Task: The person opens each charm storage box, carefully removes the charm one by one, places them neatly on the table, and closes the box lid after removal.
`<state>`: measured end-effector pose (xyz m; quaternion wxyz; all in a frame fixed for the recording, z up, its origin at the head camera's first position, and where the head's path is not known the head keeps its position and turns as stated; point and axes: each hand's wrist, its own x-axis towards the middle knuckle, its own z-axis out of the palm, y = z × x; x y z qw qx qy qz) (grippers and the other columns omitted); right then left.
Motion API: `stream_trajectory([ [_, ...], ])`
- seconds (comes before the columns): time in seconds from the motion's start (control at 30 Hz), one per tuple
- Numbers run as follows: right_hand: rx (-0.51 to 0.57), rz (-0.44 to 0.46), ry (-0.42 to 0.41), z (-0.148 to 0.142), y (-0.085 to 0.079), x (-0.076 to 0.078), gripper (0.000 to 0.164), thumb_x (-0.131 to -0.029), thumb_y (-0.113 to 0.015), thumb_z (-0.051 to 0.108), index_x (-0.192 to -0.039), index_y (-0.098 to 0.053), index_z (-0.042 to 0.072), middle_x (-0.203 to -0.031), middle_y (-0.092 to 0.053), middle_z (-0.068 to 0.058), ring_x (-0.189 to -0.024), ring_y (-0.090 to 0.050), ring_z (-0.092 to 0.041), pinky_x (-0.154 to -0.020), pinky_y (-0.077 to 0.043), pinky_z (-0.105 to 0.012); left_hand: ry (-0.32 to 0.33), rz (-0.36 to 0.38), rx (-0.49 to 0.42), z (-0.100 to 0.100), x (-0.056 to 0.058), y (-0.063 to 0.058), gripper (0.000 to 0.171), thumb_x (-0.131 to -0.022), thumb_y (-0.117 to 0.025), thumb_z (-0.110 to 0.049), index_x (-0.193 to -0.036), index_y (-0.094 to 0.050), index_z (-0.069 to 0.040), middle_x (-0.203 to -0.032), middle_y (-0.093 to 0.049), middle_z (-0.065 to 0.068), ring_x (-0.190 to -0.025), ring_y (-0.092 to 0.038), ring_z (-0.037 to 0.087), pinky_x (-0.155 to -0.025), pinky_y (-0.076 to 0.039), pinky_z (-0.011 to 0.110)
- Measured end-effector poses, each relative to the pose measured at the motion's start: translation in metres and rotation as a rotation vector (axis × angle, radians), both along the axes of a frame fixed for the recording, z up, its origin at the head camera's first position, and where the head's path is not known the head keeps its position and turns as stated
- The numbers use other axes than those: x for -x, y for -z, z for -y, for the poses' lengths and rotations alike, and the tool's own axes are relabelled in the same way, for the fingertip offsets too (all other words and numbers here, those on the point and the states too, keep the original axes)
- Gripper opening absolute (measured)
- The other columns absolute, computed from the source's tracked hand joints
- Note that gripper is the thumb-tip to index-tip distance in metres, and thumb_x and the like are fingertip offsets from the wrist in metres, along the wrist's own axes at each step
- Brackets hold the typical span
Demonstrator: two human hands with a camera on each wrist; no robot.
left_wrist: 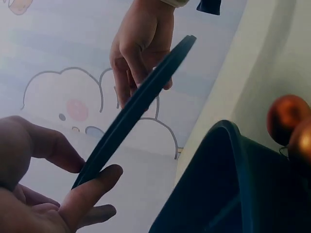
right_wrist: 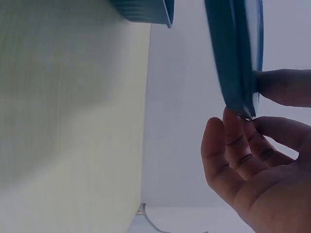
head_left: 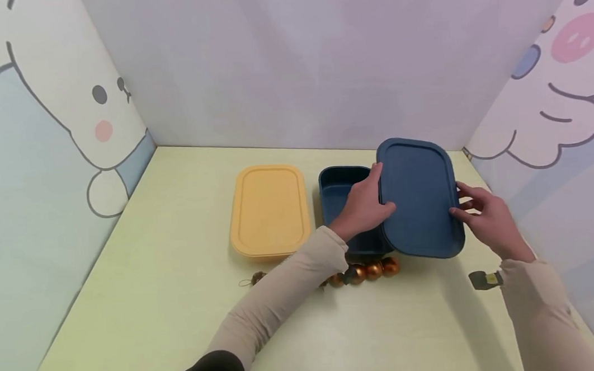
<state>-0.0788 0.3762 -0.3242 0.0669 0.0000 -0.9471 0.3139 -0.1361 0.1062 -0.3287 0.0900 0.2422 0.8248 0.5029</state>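
Note:
A dark blue lid (head_left: 418, 198) is held up and tilted above the right side of a dark blue box (head_left: 333, 197). My left hand (head_left: 362, 207) pinches the lid's left edge between thumb and fingers, as the left wrist view confirms. At the opposite edge, my right hand (head_left: 493, 225) grips the lid; its thumb (right_wrist: 282, 87) lies on one face and fingertips touch the rim. The box stands uncovered on the table, partly hidden by the left hand and the lid. What lies in its hidden part I cannot tell.
A box with a yellow lid (head_left: 270, 209) stands left of the blue box. Shiny copper-coloured balls (head_left: 374, 270) lie in a row in front of the blue box. A small brown item (head_left: 257, 277) with a loop shows beside the left sleeve. Printed walls border the pale table (head_left: 147, 305).

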Motion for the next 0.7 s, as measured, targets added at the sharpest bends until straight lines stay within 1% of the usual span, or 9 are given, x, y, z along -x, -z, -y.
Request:
stream_trajectory([
  [0.1, 0.003, -0.012, -0.020, 0.007, 0.004, 0.006, 0.056, -0.096, -0.065, 0.008, -0.148, -0.045, -0.005, -0.127, -0.058, -0.031, -0.080, -0.046, 0.027, -0.057, -0.045, -0.010, -0.030, 0.034, 0.052, 0.008, 0.003, 0.005, 0.079, -0.096, -0.062, -0.014, -0.162, -0.018, -0.015, -0.132, -0.064, 0.020, -0.043, -0.035, 0.012, -0.049, -0.035, 0.020],
  [0.13, 0.005, -0.013, -0.025, 0.010, 0.005, 0.008, 0.055, -0.096, -0.065, 0.007, -0.146, -0.046, -0.006, -0.126, -0.059, -0.032, -0.079, -0.046, 0.027, -0.058, -0.046, -0.010, -0.042, 0.038, 0.070, 0.010, 0.004, 0.007, 0.077, -0.096, -0.062, -0.015, -0.162, -0.021, -0.014, -0.119, -0.068, 0.021, -0.045, -0.039, 0.014, -0.052, -0.037, 0.020],
  [0.17, 0.008, -0.016, -0.029, 0.012, 0.007, 0.010, 0.054, -0.096, -0.066, 0.006, -0.145, -0.048, -0.007, -0.125, -0.059, -0.033, -0.078, -0.046, 0.027, -0.058, -0.047, -0.009, -0.059, 0.036, 0.087, 0.012, 0.005, 0.009, 0.075, -0.096, -0.063, -0.016, -0.161, -0.024, -0.013, -0.122, -0.069, 0.021, -0.051, -0.048, 0.014, -0.055, -0.040, 0.020],
  [0.2, 0.008, -0.016, -0.033, 0.014, 0.009, 0.012, 0.053, -0.095, -0.066, 0.006, -0.144, -0.049, -0.007, -0.125, -0.060, -0.033, -0.078, -0.047, 0.026, -0.058, -0.048, -0.008, -0.077, 0.029, 0.108, 0.014, 0.006, 0.010, 0.072, -0.096, -0.063, -0.017, -0.159, -0.029, -0.012, -0.132, -0.066, 0.017, -0.061, -0.057, 0.016, -0.061, -0.045, 0.021],
  [0.27, 0.005, -0.002, -0.042, 0.019, 0.012, 0.016, 0.053, -0.096, -0.066, 0.008, -0.143, -0.050, -0.007, -0.124, -0.061, -0.033, -0.076, -0.047, 0.026, -0.059, -0.048, -0.007, -0.098, 0.009, 0.153, 0.019, 0.008, 0.014, 0.069, -0.095, -0.063, -0.019, -0.157, -0.035, -0.010, -0.124, -0.069, 0.018, -0.088, -0.068, 0.020, -0.075, -0.054, 0.023],
  [0.33, 0.001, 0.011, -0.048, 0.025, 0.015, 0.020, 0.052, -0.096, -0.067, 0.009, -0.143, -0.050, -0.007, -0.123, -0.063, -0.033, -0.075, -0.048, 0.024, -0.060, -0.049, -0.008, -0.121, -0.002, 0.183, 0.024, 0.010, 0.016, 0.066, -0.093, -0.066, -0.021, -0.154, -0.040, -0.009, -0.145, -0.059, 0.011, -0.118, -0.065, 0.022, -0.094, -0.055, 0.028],
  [0.4, -0.012, 0.025, -0.057, 0.030, 0.019, 0.024, 0.052, -0.096, -0.067, 0.011, -0.142, -0.051, -0.007, -0.122, -0.064, -0.033, -0.073, -0.048, 0.023, -0.060, -0.049, -0.009, -0.129, -0.012, 0.214, 0.029, 0.012, 0.016, 0.067, -0.093, -0.068, -0.022, -0.153, -0.042, -0.008, -0.155, -0.049, 0.010, -0.135, -0.055, 0.024, -0.106, -0.052, 0.033],
  [0.57, -0.041, 0.057, -0.078, 0.046, 0.026, 0.032, 0.052, -0.096, -0.066, 0.010, -0.142, -0.050, -0.009, -0.122, -0.064, -0.033, -0.071, -0.049, 0.019, -0.058, -0.049, -0.016, -0.151, 0.007, 0.280, 0.041, 0.015, 0.014, 0.066, -0.092, -0.069, -0.023, -0.152, -0.044, -0.009, -0.158, -0.044, 0.013, -0.142, -0.049, 0.027, -0.110, -0.050, 0.037],
  [0.7, -0.062, 0.078, -0.096, 0.058, 0.030, 0.038, 0.052, -0.096, -0.065, 0.010, -0.141, -0.050, -0.010, -0.126, -0.063, -0.032, -0.074, -0.054, 0.009, -0.058, -0.049, -0.018, -0.155, 0.020, 0.327, 0.048, 0.017, 0.013, 0.066, -0.092, -0.068, -0.023, -0.152, -0.044, -0.009, -0.159, -0.041, 0.015, -0.144, -0.046, 0.029, -0.110, -0.049, 0.038],
])
